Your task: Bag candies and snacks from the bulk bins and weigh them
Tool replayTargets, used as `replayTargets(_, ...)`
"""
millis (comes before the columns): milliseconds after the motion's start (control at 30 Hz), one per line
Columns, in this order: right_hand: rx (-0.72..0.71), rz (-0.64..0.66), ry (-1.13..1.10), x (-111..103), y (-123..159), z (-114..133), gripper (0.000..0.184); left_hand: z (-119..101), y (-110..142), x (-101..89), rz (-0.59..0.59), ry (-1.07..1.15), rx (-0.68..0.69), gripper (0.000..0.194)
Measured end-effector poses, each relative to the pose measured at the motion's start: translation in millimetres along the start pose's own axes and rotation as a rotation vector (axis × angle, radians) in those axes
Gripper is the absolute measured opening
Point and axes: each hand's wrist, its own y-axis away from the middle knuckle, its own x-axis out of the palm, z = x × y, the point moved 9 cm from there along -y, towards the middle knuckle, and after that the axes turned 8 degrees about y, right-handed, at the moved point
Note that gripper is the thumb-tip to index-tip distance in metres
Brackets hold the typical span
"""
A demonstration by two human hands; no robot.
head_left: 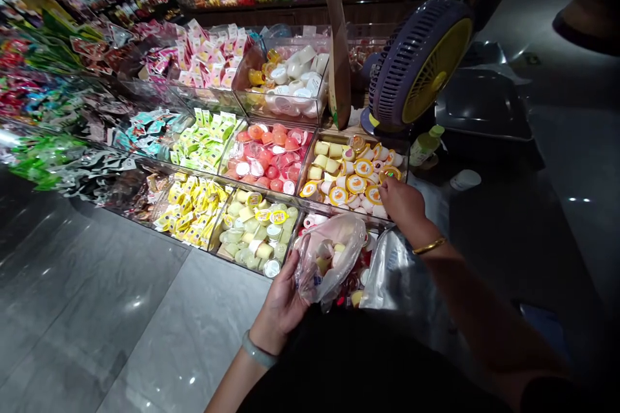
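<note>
My left hand [283, 300] grips the side of a clear plastic bag [334, 239], thumb up along the film. Several pale small cups show through the bag, which hangs over the front right bin. At the right end of the bin of jelly cups [356, 184], my right hand [402, 203] has its fingers curled in a pinch. A jelly cup [390, 173] with an orange-and-yellow lid is right at those fingertips, partly hidden by the hand. Cups around it have white lids with orange rims and pale yellow or pink contents.
Neighbouring bins hold red jelly cups [271, 155], green jelly cups [256, 229] and yellow packets [194, 206]. A purple-and-yellow fan [421, 64] stands behind on the right. Near it are a bottle [426, 145] and a white cup [465, 179]. Another plastic bag [392, 271] lies below my right hand.
</note>
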Motion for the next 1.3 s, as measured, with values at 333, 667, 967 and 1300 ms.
replayTargets(333, -0.296, 0.018, 0.036, 13, 5, 30, 0.022, -21, 4, 2.3, 0.067, -0.003, 0.083, 0.04)
replayTargets(667, -0.161, -0.33, -0.705, -28, 21, 2, 0.018, -24, 7, 14.0, 0.093, -0.081, 0.094, 0.048)
replayTargets(967, -0.693, -0.031, -0.891, -70, 97, 115, 0.019, -16, -2, 14.7, 0.033, -0.07, 0.079, 0.039)
replayTargets(1300, -0.489, 0.144, -0.52, 45, 87, 55, 0.017, -43, 18, 21.8, 0.119, -0.012, 0.184, 0.037)
